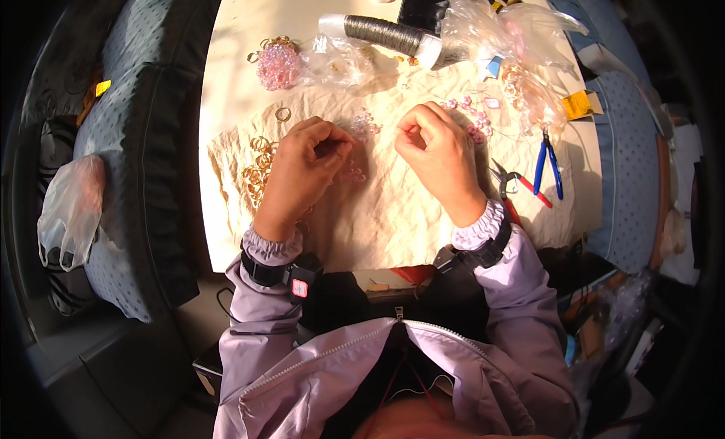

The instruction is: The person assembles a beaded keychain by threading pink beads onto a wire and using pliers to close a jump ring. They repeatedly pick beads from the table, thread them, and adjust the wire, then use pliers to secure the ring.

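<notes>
Above the cloth (377,227), my left hand (302,163) is closed, its thumb and fingertips pinched together. A short way to its right, my right hand (442,152) is pinched in the same manner. Whatever either pinch holds is too fine to see. Between the hands, small clear-pink beads (364,126) lie on the cloth. Several gold-coloured rings (259,163) are heaped beside my left hand, with a single ring (282,114) above them. Past my right hand are pink beaded pieces (479,128).
Blue-handled pliers (539,167) and red-handled pliers (507,180) lie at the right. A spool of dark wire (385,33) lies at the back, near a pink bead cluster (278,66) and plastic bags (476,23). Padded blue seats (634,167) flank the table.
</notes>
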The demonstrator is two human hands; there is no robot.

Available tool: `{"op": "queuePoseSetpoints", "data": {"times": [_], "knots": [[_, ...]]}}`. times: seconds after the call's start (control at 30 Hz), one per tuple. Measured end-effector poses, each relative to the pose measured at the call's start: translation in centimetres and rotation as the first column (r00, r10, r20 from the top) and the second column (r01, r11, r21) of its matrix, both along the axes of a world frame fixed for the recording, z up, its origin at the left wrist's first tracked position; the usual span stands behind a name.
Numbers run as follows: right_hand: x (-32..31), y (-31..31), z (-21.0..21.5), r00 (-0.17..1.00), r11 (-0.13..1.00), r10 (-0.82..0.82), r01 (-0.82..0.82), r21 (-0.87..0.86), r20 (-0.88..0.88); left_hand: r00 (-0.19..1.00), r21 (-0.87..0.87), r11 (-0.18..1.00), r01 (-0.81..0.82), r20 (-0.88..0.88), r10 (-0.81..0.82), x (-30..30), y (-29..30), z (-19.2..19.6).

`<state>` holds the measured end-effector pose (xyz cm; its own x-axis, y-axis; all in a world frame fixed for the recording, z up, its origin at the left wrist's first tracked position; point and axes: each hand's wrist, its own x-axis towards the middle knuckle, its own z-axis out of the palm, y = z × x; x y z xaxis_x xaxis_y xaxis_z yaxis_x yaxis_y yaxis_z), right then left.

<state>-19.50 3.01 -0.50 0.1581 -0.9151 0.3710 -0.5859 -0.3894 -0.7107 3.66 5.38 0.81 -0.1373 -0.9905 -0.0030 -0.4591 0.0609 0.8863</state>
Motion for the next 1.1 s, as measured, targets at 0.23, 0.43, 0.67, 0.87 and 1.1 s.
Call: {"op": "queuePoseSetpoints", "data": {"times": [0.23, 0.43, 0.67, 0.87, 1.1], "knots": [[0.0, 0.1, 0.1, 1.0, 1.0, 0.005, -0.005, -0.007, 0.03, 1.0, -0.054, 0.998, 0.012, -0.012, -0.013, 0.1, -0.2, -0.5], [0.0, 0.1, 0.2, 1.0, 1.0, 0.0, 0.0, 0.0, -0.018, 1.0, -0.028, 1.0, 0.0, -0.014, 0.0, 0.1, -0.2, -0.6], [-0.1, 0.1, 0.2, 1.0, 0.999, -0.009, 0.01, 0.031, -0.027, 0.999, -0.025, 1.0, -0.002, -0.032, 0.001, 0.0, -0.2, -0.4], [-0.1, 0.1, -0.4, 0.999, 1.0, -0.021, 0.021, 0.022, -0.039, 0.963, 0.035, 0.997, -0.07, -0.259, 0.077, -1.0, -0.2, -0.7], [-0.3, 0.0, -0.3, 0.999, 0.997, 0.005, -0.008, 0.081, 0.034, 0.995, -0.088, 0.996, -0.015, -0.096, 0.006, -2.1, -1.5, -1.5]]}}
